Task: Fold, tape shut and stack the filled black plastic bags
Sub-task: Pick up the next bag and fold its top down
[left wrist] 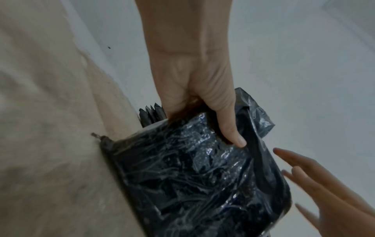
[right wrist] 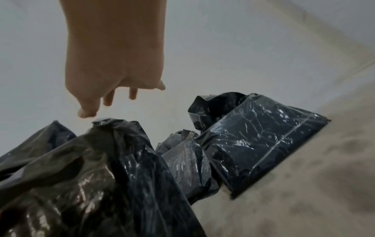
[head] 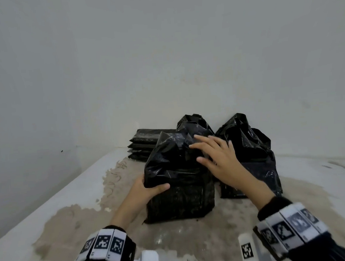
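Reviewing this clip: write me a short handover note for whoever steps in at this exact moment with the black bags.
Left hand: grips the near bag at its lower left side, thumb across the front.
Right hand: open, fingers spread over the bag's loose top; whether it touches is unclear.
Things: the near bag stands on the stained table, top unfolded, no tape visible. Two more filled bags, one behind it and one at right, also stand open. A stack of flat black packs lies against the wall.
Done: the stack at the wall, apparently.
Left: fold, tape and stack all three open bags.
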